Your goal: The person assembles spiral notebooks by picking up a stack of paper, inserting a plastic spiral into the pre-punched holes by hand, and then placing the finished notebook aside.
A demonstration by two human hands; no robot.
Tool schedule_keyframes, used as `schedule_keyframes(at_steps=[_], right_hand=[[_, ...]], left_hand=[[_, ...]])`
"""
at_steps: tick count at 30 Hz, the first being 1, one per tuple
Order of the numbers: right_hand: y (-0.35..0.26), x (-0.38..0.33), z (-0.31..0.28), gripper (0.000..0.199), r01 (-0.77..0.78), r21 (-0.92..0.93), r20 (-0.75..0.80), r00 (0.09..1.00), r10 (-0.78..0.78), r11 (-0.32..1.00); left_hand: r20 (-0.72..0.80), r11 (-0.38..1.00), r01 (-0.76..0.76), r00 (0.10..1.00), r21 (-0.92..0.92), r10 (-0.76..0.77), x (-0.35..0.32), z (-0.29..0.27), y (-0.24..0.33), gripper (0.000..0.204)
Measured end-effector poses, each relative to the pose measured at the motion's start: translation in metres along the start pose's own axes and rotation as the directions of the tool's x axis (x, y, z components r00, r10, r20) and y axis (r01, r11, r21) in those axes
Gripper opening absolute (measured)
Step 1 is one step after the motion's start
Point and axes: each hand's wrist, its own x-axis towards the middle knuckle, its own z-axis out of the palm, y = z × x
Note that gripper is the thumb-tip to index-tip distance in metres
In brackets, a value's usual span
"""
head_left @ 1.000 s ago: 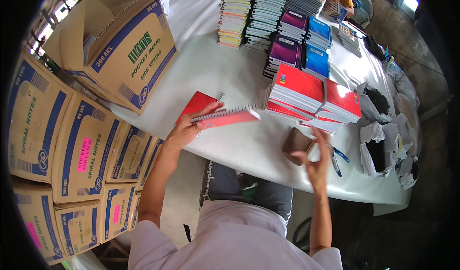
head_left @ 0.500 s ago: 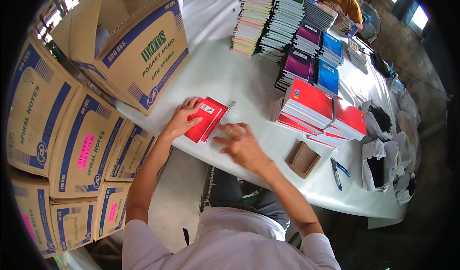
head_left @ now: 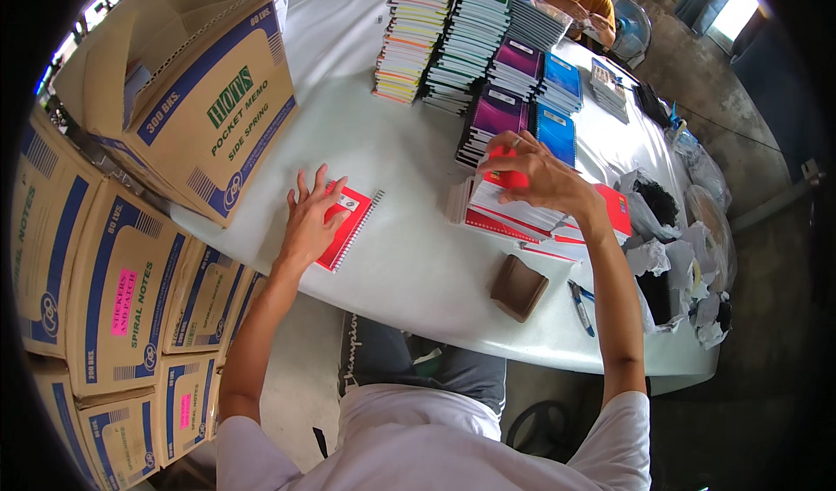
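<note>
A red spiral notebook [head_left: 352, 227] lies on the table's near left part, its wire coil facing right. My left hand [head_left: 306, 225] is open, with fingers spread over the notebook's left side and partly hiding its cover. To the right stands a stack of red notebooks [head_left: 522, 219] with white page edges. My right hand [head_left: 544, 176] reaches over that stack's far left end, thumb on the near side and bent fingers on the far side of a top red notebook [head_left: 503, 180], some of which shows between them.
Purple notebooks [head_left: 498, 112], blue notebooks [head_left: 555, 134], and tall yellow [head_left: 409, 42] and green stacks [head_left: 470, 47] stand behind. Cartons [head_left: 209, 116] line the left. A brown block [head_left: 520, 288], a blue-handled tool [head_left: 582, 308] and crumpled bags [head_left: 666, 238] lie right. Another person [head_left: 570, 3] sits far off.
My right hand has moved from beside the left red notebook to the red stack. My left hand's fingers have lifted and spread. The view has shifted somewhat to the right.
</note>
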Motion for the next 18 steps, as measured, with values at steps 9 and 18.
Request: schedule_keyframes(at_steps=[9,18], right_hand=[[0.016,0.001,0.0,0.047,-0.038,0.212,0.044,0.999,0.03,0.976],[0.017,0.008,-0.006,0.04,-0.042,0.232,0.106,0.994,0.018,0.972]], left_hand=[[-0.065,0.959,-0.205,0.978,-0.196,0.196,-0.005,0.007,0.071,0.051],[-0.025,0.879,-0.226,0.971,-0.42,0.237,0.012,0.025,0.122,0.055]])
